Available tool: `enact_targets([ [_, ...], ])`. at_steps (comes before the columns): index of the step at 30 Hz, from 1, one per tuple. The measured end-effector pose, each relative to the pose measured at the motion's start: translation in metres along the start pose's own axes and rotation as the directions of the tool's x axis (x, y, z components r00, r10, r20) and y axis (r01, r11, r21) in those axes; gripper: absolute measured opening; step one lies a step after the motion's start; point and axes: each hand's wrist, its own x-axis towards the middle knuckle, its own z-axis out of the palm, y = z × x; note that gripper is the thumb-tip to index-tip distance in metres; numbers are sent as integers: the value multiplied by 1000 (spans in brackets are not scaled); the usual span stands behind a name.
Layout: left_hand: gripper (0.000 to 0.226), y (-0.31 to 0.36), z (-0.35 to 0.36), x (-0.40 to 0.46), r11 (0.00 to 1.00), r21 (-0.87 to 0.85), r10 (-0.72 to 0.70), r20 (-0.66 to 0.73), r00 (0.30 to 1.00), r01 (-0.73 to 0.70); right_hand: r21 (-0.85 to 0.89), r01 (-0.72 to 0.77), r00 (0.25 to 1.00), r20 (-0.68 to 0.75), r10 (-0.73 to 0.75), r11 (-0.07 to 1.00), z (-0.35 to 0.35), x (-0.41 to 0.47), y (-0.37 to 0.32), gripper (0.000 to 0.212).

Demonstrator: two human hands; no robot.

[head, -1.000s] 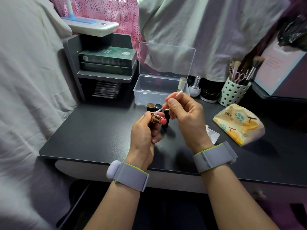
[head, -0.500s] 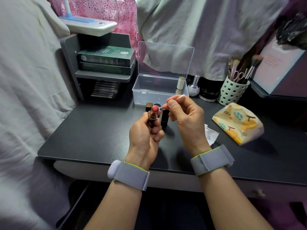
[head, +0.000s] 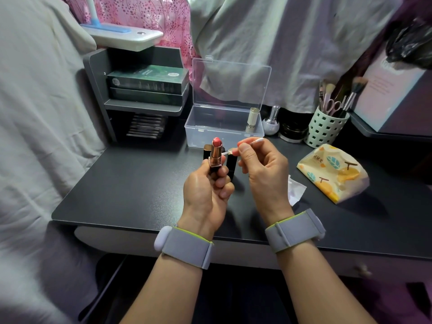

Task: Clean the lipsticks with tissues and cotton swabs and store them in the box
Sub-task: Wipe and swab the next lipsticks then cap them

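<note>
Nearest, left hand grips the uncapped lipstick upright over the tabletop; right hand pinches a cotton swab, tip at the metal collar, so cleaning looks mid-way. Behind, approx. two dark lipsticks stand waiting; farther back the open clear box looks empty w/ nothing stored yet.
</note>
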Motion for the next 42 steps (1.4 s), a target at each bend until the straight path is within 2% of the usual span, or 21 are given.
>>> enact_targets([
  [13,22,-1,-2,1,999,-51,0,-21,1000,-1,-138,98,994,-25,-102,986,2,-11,-2,17],
  [27,30,-2,-2,0,996,-62,55,-52,997,-59,-238,168,985,13,-170,957,3,-18,-5,9],
  [37,48,-7,-1,2,990,-36,133,-83,988,-136,-323,228,972,25,-232,919,5,-20,-10,7],
  [42,41,-9,-3,4,987,-20,155,-93,984,-157,-357,259,964,32,-265,898,9,-19,-13,7],
])
